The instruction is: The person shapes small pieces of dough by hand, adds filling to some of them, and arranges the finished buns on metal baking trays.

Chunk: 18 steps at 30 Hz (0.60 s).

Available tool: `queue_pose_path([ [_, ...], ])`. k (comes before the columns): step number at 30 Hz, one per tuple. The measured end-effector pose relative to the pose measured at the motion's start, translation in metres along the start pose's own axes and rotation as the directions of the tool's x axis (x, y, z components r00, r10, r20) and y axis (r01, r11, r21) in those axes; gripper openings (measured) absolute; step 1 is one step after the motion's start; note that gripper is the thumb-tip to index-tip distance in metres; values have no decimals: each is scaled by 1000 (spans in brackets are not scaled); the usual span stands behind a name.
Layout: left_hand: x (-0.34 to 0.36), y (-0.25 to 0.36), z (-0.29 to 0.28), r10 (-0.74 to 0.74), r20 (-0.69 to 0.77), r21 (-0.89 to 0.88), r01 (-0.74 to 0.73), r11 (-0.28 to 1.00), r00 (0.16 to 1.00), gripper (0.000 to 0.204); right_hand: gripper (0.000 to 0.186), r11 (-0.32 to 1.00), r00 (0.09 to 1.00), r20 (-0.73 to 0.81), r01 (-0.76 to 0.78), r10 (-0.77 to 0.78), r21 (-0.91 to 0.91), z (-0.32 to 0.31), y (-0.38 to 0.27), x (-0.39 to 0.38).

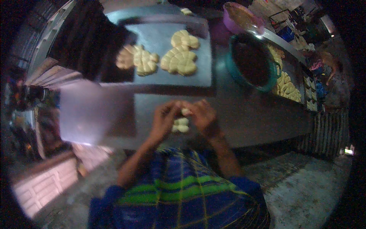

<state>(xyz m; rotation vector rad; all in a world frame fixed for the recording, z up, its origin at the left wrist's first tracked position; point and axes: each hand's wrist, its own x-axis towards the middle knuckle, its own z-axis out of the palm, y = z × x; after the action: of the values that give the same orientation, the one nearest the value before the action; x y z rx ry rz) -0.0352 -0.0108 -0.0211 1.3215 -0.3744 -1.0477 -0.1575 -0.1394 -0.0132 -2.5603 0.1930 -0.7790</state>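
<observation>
Close in front of me, above the table's near edge, my left hand (pixel 166 117) and my right hand (pixel 204 117) meet at the fingertips. Between them is a small pale piece of dough (pixel 186 111), pinched by both hands and partly covered by the fingers. Just below it, a few small dough balls (pixel 180 125) lie against each other on the table. Farther off, a metal baking tray (pixel 152 81) bears two shaped dough pieces made of joined lumps: a left one (pixel 145 61) and a right one (pixel 180 61) with a rounded part at its top.
A green tub (pixel 233 72) with dark insides stands right of the tray, a purple basin (pixel 232 24) behind it. More shaped dough (pixel 286 86) lies at the right. Dark cloth (pixel 84 42) covers the tray's left side. A person (pixel 328 65) is at the far right.
</observation>
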Motion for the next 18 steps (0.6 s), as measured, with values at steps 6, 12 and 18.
queue_pose_path([
  [6, -3, 7, -4, 84, 123, 143, -102, 984, 989, 22, 27, 995, 995, -38, -93, 94, 23, 0, 4, 2],
  [12, -2, -4, -9, 14, 101, 181, -32, 983, 995, 19, 20, 886, 908, 242, -396, 341, 241, -6, 6, 3],
  [18, -2, -10, -9, 0, 116, 194, -22, 981, 993, 19, 22, 729, 826, 303, -562, 475, 390, 4, 21, -16],
])
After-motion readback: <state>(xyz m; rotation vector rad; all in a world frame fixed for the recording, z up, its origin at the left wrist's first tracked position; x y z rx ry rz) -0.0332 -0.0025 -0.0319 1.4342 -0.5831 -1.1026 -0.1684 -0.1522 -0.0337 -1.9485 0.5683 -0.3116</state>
